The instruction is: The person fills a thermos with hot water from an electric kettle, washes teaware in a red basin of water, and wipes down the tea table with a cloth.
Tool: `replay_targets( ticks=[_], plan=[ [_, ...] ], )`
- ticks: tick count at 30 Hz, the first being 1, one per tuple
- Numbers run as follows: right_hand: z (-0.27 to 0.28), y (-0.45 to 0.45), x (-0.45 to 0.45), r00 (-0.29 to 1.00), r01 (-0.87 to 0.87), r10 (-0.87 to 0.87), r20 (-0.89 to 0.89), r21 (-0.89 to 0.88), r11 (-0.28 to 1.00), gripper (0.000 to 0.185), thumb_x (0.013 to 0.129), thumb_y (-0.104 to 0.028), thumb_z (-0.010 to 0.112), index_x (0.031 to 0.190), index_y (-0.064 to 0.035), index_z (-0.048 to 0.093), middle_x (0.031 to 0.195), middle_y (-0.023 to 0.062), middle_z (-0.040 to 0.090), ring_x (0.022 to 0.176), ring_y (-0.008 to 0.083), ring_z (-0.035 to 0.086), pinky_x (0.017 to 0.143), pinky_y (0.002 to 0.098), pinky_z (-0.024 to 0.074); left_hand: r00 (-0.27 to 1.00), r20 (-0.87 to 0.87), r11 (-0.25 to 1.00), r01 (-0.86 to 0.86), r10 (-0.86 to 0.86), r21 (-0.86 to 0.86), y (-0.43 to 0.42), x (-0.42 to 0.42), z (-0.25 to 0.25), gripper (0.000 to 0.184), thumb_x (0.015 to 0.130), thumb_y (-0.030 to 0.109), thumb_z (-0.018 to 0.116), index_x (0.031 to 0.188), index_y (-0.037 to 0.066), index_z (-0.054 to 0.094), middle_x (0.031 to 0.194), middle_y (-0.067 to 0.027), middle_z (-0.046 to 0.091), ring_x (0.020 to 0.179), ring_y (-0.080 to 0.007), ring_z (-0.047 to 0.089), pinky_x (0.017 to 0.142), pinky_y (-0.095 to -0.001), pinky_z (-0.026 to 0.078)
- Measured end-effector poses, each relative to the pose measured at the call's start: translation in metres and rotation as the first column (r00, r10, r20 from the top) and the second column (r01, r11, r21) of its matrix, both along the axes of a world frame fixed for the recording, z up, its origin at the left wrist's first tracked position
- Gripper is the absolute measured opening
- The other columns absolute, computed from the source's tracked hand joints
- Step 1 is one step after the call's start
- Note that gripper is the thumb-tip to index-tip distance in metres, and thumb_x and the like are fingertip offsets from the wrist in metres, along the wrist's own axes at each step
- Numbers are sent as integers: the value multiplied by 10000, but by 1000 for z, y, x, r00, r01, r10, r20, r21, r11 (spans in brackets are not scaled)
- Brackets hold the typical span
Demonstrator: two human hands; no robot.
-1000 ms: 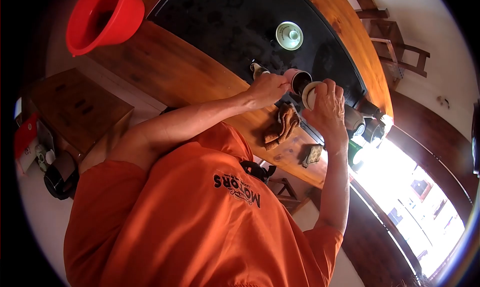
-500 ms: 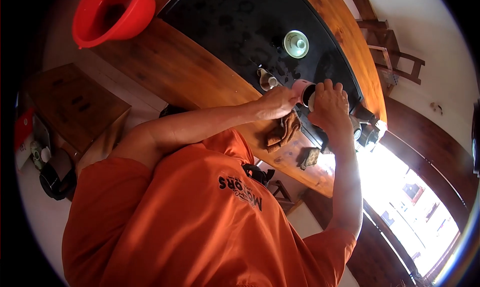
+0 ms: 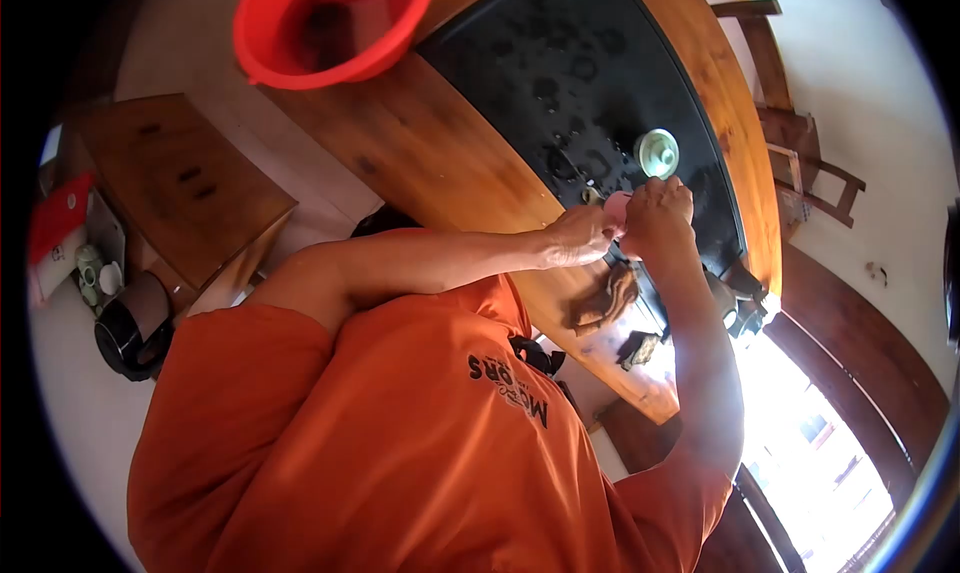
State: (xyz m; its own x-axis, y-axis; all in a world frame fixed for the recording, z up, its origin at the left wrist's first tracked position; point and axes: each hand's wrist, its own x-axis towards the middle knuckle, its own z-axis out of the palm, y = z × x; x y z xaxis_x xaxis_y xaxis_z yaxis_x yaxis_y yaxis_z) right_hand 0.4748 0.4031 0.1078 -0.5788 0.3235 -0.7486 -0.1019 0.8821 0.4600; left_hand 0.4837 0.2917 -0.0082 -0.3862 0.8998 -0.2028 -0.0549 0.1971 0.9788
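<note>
A small pink cup (image 3: 616, 209) is held between my two hands above the edge of a black tea tray (image 3: 560, 83). My left hand (image 3: 578, 238) grips its near side with bent fingers. Wrapped over the other side and the mouth of the cup is my right hand (image 3: 660, 216), which hides most of it. A pale green lid (image 3: 657, 154) with a raised knob lies on the tray just beyond my right hand. A small shiny vessel (image 3: 591, 194) is partly covered behind my left hand.
A brown folded cloth (image 3: 607, 298) and a dark blocky object (image 3: 637, 349) lie on the wooden table edge. A red basin (image 3: 405, 23) stands at upper left, a wooden cabinet (image 3: 180, 173) below it. Dark vessels (image 3: 738, 293) sit by my right forearm; a chair (image 3: 815, 163) is beyond.
The view has shifted, so the table and basin appear further right. My right hand has closed further over the pink cup, whose dark inside showed before and is now hidden.
</note>
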Motion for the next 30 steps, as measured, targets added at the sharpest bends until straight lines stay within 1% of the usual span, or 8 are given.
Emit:
replay_targets(
  ticks=[9, 10, 11, 13, 19, 21, 24, 30],
  plan=[
    [-17, -43, -88, 975, -168, 177, 133, -75, 983, 478, 645, -386, 772, 1023, -92, 762, 1066, 73, 652, 1055, 255, 573, 850, 335, 427, 959, 242, 960, -79, 147, -269, -46, -78, 8, 241, 951, 181, 513, 952, 59, 721, 898, -224, 694, 879, -401, 668, 776, -454, 518],
    [-6, -60, -102, 963, -179, 168, 209, 35, 983, 400, 847, -404, 689, 1204, -226, 724, 1209, 23, 645, 1179, 196, 544, 904, 338, 393, 966, 219, 968, -80, 134, -238, -49, -84, 3, 272, 972, 213, 505, 981, 56, 728, 894, -231, 697, 877, -393, 675, 769, -453, 519],
    [-9, -62, -106, 964, -173, 161, 210, 39, 984, 400, 847, -404, 689, 1204, -226, 724, 1209, 23, 645, 1179, 196, 544, 904, 338, 393, 967, 220, 970, -74, 127, -233, -52, -91, -2, 272, 972, 213, 505, 981, 56, 728, 894, -231, 697, 877, -393, 675, 769, -453, 519],
    [-22, -60, -113, 985, -138, 132, 111, 48, 989, 423, 848, -406, 688, 1218, -203, 716, 1236, 34, 625, 1165, 211, 531, 907, 354, 391, 978, 171, 973, -80, 118, -215, -55, -105, -10, 287, 1002, 254, 537, 1041, 30, 712, 823, -125, 707, 726, -204, 684, 677, -340, 537],
    [-36, -33, -120, 976, 18, -53, -213, -162, 987, 456, 684, -307, 774, 1092, -109, 723, 1130, 74, 625, 1092, 281, 567, 857, 365, 457, 923, 307, 967, -184, 232, -178, -58, -136, -28, 286, 1001, 282, 609, 1008, 18, 720, 801, -33, 674, 684, -107, 605, 640, -271, 510],
    [-48, -14, -103, 842, 6, -175, -510, -316, 949, 456, 572, -228, 796, 996, -88, 703, 1063, 112, 621, 1047, 332, 595, 832, 413, 516, 909, 325, 957, -197, 260, -213, -49, -138, -54, 280, 994, 278, 627, 1024, 15, 716, 835, -27, 679, 700, -93, 613, 625, -256, 513],
    [-43, 1, -94, 757, 170, -418, -502, -466, 868, 560, 582, -218, 788, 1090, -38, 636, 1109, 173, 578, 1033, 389, 577, 848, 484, 523, 847, 416, 942, -276, 332, -189, -45, -144, -89, 275, 997, 277, 625, 1037, 16, 702, 858, -26, 664, 709, -84, 618, 631, -240, 525],
    [-56, -6, -46, 228, 133, -708, -668, -699, 703, 480, 586, -139, 755, 1015, -3, 587, 1119, 214, 537, 1044, 428, 521, 902, 460, 476, 861, 374, 922, -233, 344, -309, -33, -180, -84, 253, 1006, 260, 604, 1013, 18, 678, 837, -12, 631, 726, -110, 639, 679, -250, 535]
  ],
)
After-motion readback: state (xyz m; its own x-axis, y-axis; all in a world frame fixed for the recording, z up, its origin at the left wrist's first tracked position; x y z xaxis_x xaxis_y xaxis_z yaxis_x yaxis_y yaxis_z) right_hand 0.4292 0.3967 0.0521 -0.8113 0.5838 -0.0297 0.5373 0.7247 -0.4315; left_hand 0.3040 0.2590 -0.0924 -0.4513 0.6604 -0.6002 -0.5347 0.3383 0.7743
